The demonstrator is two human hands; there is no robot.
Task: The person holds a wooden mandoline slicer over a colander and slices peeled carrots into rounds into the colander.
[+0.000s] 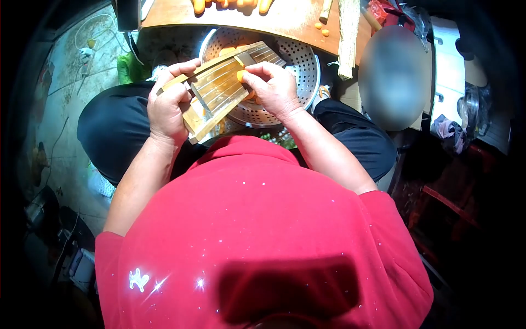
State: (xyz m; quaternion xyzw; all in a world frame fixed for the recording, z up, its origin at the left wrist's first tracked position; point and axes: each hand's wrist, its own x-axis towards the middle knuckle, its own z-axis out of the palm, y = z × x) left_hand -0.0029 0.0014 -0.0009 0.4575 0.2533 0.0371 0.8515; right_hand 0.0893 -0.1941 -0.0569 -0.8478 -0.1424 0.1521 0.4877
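Note:
My left hand is wrapped round the near left end of a wooden slicer, a framed board with a metal blade strip across it. The slicer is held tilted over a perforated metal colander. A small orange piece of carrot is pinched in the fingers of my right hand, against the slicer's face. Orange slices show in the colander behind the slicer, which hides most of its inside.
A wooden table stands ahead, with several whole carrots at its far edge and small carrot bits on it. A straw bundle hangs over its edge. At right is a white box; a green bag lies at left.

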